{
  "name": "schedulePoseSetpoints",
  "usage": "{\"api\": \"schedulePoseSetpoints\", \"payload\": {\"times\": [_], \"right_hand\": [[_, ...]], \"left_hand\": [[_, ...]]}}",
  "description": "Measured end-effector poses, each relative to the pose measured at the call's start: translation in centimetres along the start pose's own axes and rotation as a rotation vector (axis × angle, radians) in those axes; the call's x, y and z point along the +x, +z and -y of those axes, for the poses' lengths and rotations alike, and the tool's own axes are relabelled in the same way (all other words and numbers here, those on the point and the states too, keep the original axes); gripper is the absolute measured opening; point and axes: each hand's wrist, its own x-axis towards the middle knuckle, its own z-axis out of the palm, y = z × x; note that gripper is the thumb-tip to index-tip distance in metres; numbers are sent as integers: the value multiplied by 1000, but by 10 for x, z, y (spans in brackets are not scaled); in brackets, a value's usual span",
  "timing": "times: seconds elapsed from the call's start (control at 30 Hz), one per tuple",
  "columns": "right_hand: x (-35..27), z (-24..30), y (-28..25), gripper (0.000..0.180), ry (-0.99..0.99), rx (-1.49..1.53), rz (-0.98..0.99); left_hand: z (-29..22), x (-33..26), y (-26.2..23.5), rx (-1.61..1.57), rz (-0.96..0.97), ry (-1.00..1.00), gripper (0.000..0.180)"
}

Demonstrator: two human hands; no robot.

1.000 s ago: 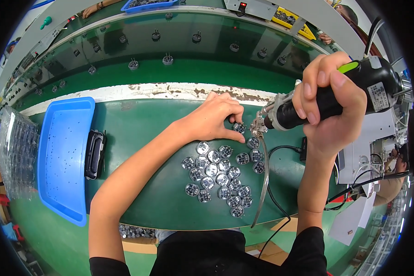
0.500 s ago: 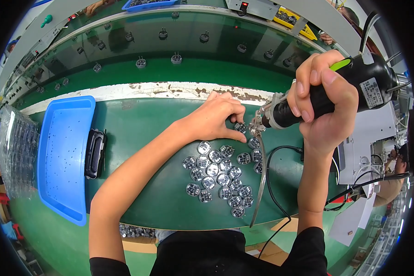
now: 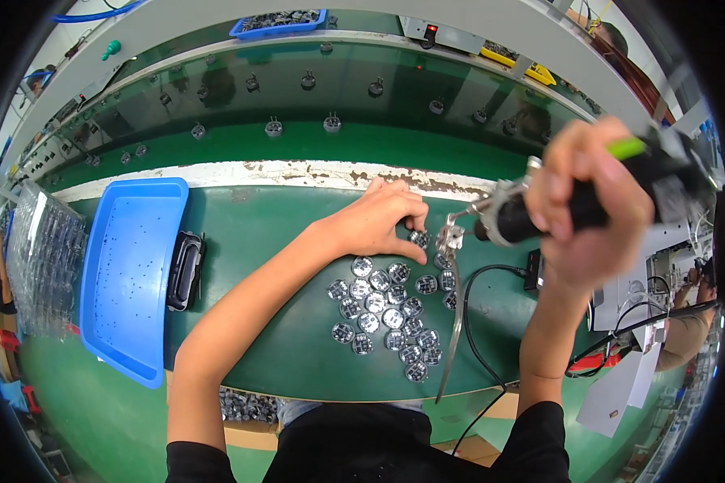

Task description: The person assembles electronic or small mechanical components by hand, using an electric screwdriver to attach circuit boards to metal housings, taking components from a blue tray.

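Observation:
My right hand, smeared by motion, is wrapped round a black electric screwdriver with a green lever. Its metal nozzle, with a thin tube hanging from it, points left, just right of my left hand. Between the thumb and fingers of my left hand, a small round silver part with a circuit face is held on the green bench. Several similar round parts lie loosely grouped in front of that hand. The nozzle and the held part appear apart.
Left on the bench is a shallow blue tray with dark specks, beside a black open case and stacked clear plastic trays. Beyond a worn white ledge, a green conveyor carries spaced round parts. A black cable crosses the bench's right side.
My right hand and the screwdriver have shifted right, drawing the nozzle away from the held part. My left hand keeps its pinch. The whole view has shifted slightly.

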Motion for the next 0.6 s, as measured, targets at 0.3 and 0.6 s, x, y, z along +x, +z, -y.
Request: {"api": "schedulePoseSetpoints", "payload": {"times": [0.3, 0.6], "right_hand": [[-7, 27, 3, 19, -42, -199, -8], [2, 11, -7, 19, -135, -277, -3]], "left_hand": [[32, 2, -45, 7, -255, -237, 35], [88, 27, -60, 425, -518, -842, 36]]}}
